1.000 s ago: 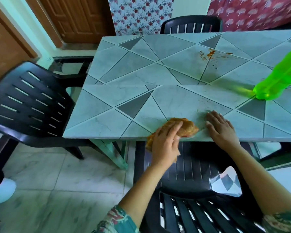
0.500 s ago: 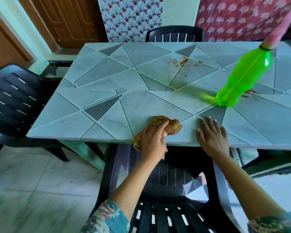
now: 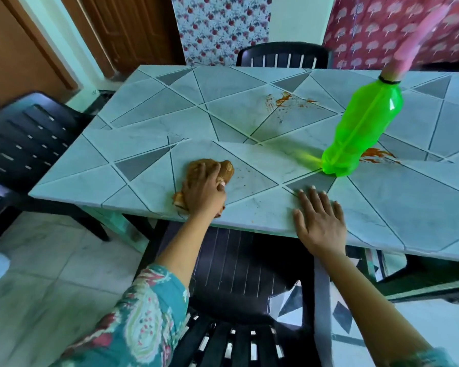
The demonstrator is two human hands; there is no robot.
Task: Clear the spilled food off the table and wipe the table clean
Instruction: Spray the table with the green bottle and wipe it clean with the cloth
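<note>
Grip holding the crumpled brown cloth (image 3: pixel 225 168), the left hand (image 3: pixel 203 193) wiping toward three o'clock may topple the green plastic bottle (image 3: pixel 361 133).

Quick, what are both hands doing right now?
Left hand: holding the brown cloth against the table.
Right hand: open, flat on the table, holding nothing.

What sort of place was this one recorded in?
Probably a home dining area: a tile-patterned table with black plastic chairs around it, floral curtains behind, and a wooden door.
</note>
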